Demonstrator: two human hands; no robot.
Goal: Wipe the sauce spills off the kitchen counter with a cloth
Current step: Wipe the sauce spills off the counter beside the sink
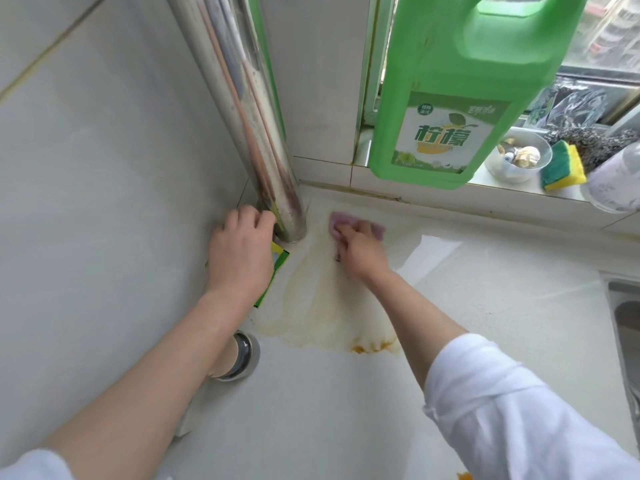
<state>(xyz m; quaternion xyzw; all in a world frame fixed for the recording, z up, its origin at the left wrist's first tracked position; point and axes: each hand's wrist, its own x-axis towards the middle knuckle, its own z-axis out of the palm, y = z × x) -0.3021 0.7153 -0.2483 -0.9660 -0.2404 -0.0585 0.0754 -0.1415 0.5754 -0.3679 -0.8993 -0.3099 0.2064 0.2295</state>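
Cloth (356,226) lies on the worktop (346,403) right of the pipe (242,98); spill (329,306) before it; sponge (562,166) on the sill behind.

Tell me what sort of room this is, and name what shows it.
Most likely a home kitchen. A green dish-soap jug and a yellow-green sponge stand on the window sill, a steel sink edge shows at the right, and the right hand presses a purple cloth on a sauce-smeared counter.

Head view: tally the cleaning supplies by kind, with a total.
Purple cleaning cloth, under the right hand: 1
Green-and-yellow scrub sponge on the window sill: 1
Green plastic detergent jug with lemon label: 1
Dark steel-wool scourer: 1
Total: 4
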